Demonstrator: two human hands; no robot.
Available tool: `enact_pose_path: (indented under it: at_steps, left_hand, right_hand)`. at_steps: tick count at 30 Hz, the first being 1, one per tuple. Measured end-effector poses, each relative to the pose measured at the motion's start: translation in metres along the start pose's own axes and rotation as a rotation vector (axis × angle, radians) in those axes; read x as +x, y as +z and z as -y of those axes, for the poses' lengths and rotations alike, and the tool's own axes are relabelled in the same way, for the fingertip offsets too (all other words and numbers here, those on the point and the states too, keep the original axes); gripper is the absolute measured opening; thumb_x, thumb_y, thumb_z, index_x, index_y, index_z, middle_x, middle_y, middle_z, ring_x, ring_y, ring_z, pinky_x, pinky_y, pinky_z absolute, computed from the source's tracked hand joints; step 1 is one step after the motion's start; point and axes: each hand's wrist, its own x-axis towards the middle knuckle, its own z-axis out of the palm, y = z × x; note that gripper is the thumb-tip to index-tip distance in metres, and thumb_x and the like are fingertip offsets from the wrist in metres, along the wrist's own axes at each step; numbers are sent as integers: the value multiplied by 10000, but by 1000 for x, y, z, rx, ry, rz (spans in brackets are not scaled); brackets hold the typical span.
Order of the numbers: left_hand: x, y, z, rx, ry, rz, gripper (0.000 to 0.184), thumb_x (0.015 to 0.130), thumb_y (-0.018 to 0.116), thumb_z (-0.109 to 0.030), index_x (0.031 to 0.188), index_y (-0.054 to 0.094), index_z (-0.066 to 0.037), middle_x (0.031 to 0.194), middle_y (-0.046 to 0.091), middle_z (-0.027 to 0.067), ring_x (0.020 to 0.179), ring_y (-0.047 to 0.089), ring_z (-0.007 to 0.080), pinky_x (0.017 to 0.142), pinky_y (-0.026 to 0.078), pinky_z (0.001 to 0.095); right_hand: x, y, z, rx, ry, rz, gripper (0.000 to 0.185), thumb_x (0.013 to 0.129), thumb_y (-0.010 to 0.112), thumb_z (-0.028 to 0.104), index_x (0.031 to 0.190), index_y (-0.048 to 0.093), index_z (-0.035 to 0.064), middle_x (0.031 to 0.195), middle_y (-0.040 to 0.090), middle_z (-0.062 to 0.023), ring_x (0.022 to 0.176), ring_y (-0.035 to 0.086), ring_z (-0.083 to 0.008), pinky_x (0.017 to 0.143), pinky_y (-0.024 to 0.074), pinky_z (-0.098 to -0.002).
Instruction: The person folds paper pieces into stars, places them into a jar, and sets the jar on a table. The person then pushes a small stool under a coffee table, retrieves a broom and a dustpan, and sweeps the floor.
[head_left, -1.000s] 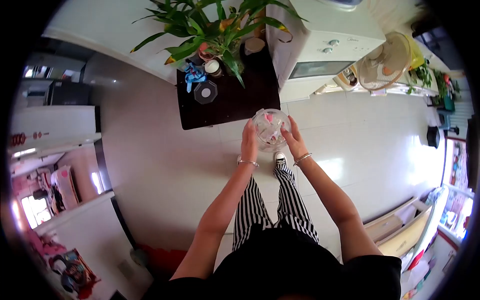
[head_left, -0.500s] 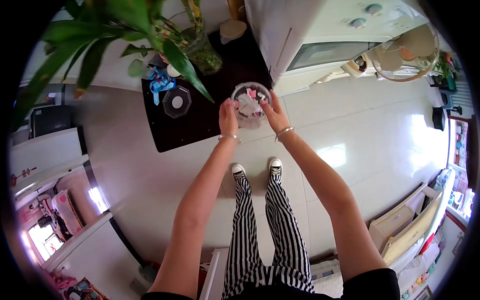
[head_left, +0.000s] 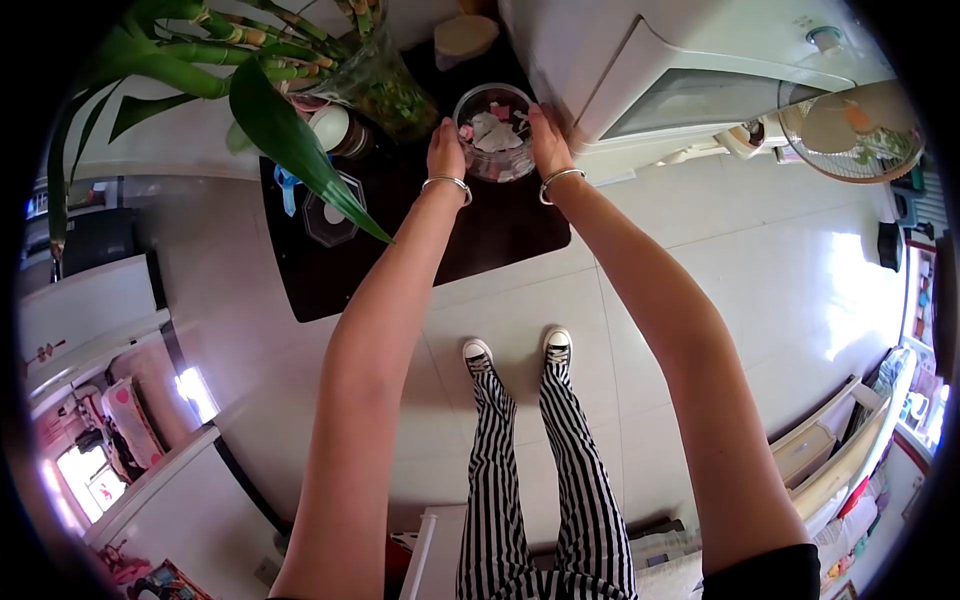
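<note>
A clear round container (head_left: 503, 170) with white and pink crumpled pieces inside is held upright between my two hands, at the back right of the dark tabletop (head_left: 505, 232). My left hand (head_left: 446, 150) presses against its left side, and my right hand (head_left: 548, 142) against its right. The far fingers are partly hidden by the container's sides. Whether its base rests on the tabletop, I cannot tell. To the left lies an octagonal dark dish (head_left: 322, 226), partly covered by a leaf, near a blue ribbon-like thing (head_left: 287, 190).
A leafy plant (head_left: 290, 130) in a glass vase (head_left: 395, 105) overhangs the left of the tabletop. A white appliance (head_left: 690, 50) stands close on the right, with a fan (head_left: 850, 130) beyond it. Pale tiled floor (head_left: 660, 330) lies around my feet.
My hands have carried the container forward, away from my body, from the table's front right edge to over its back right part. The view has moved closer to the table and plant.
</note>
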Motion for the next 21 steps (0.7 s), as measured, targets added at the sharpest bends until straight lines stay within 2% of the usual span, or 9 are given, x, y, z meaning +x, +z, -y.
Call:
enact_pose_path:
  at_steps: [4,7,12,14,15,16,18,20,21]
  left_hand:
    - [16,3,-11,-6,-25,-19,541,903,418,-476,1356,379,-183,1372,409,18,1254,363,216,971,329,455]
    - [19,4,-19,-85,-127,-12,505,927,417,-432,1362,365,-179,1378,405,30,1269,348,206,988,307,464]
    - [39,-6,-3,-298,76,115,467,952,420,-352,1341,383,-95,1389,396,38,1286,337,173,1046,240,409]
    - [38,-12,14,-345,73,91,467,943,452,-332,1330,392,-79,1389,398,40,1285,340,185,1050,240,403]
    - [34,-13,17,-393,71,69,467,934,484,-312,1320,402,-62,1388,399,42,1284,342,197,1054,241,397]
    - [22,-13,17,-396,73,69,467,934,484,-312,1320,402,-62,1388,399,42,1284,342,197,1054,241,397]
    - [-8,-19,16,-469,11,-16,465,907,543,-267,1306,418,-62,1391,397,62,1284,344,232,1064,242,403]
    - [-30,-34,19,-553,10,-1,478,885,578,-245,1299,424,-60,1390,394,87,1282,347,258,1068,256,410]
    - [-40,-42,19,-586,-13,0,472,881,585,-250,1288,436,-64,1375,409,89,1276,356,257,1061,272,412]
  right_hand:
    - [7,-1,13,26,71,78,736,877,394,567,1366,368,18,1377,403,-179,1302,334,-288,1072,221,-319]
    - [22,4,-1,-29,81,68,734,881,368,587,1361,380,31,1371,412,-173,1290,348,-299,1061,239,-329]
    - [13,8,22,-152,126,106,744,881,333,618,1355,393,47,1370,415,-171,1290,348,-318,1057,249,-336]
    - [7,13,22,10,167,10,755,877,325,633,1352,398,50,1360,427,-172,1278,363,-324,1060,246,-326]
    - [1,17,19,87,329,-114,666,907,375,548,1279,469,4,1252,511,-215,1159,473,-338,983,325,-364]
    - [-5,20,7,85,325,-113,666,907,375,548,1279,469,4,1252,511,-215,1159,473,-338,983,325,-364]
    - [-22,27,-13,350,275,-362,670,888,418,559,1275,486,17,1227,542,-161,1154,485,-286,965,343,-342]
    - [-49,22,-17,550,371,-143,859,842,430,643,1416,256,29,1452,313,-112,1342,282,-244,1085,176,-413]
    - [-61,26,-6,624,478,-136,818,858,423,623,1406,279,33,1449,316,-118,1348,273,-250,1093,174,-405]
